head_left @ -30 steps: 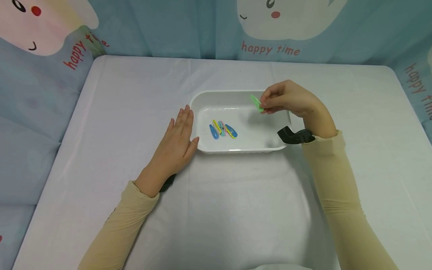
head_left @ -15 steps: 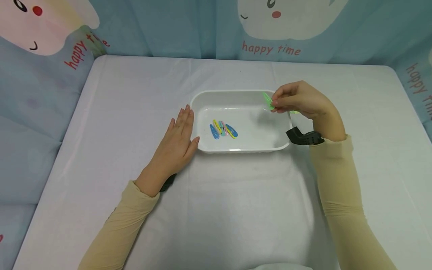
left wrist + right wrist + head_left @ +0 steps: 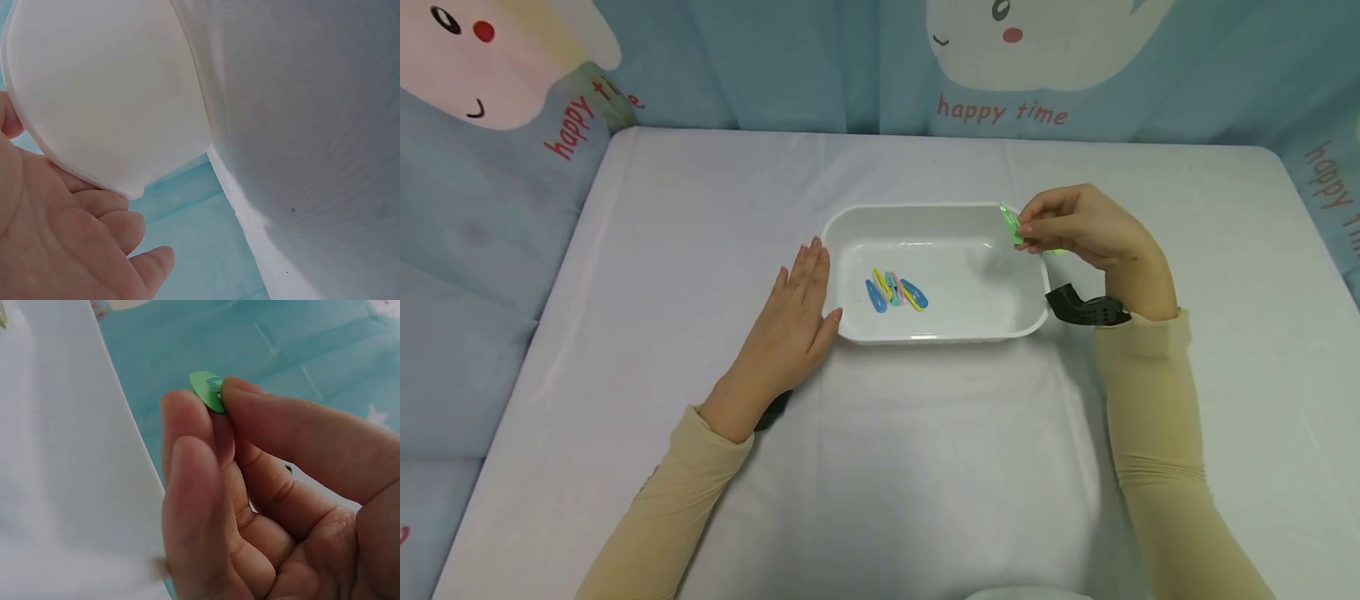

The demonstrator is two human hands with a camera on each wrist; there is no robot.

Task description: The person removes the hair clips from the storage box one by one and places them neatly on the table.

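My right hand [image 3: 1093, 229] pinches a green snap hair clip [image 3: 1010, 223] between thumb and fingertips, above the right end of a white tray [image 3: 940, 337]. In the right wrist view the green hair clip [image 3: 206, 390] shows mostly by one end, the rest hidden by the fingers. Several hair clips [image 3: 895, 290] in blue, yellow, teal and pink lie side by side in the tray's left half. With fingers straight, my left hand [image 3: 786, 321] rests against the tray's left rim. The left wrist view has that hand [image 3: 69, 231] touching the tray's outer edge [image 3: 112, 94].
A small yellow-green thing [image 3: 1058, 252] shows just past the tray's right rim, mostly hidden behind my right hand. White cloth [image 3: 925, 467] covers the table, and a blue printed curtain [image 3: 790, 67] hangs along its back and sides.
My right hand has moved to the right with the green hair clip, from over the tray toward its right rim. The left hand and the tray have stayed put.
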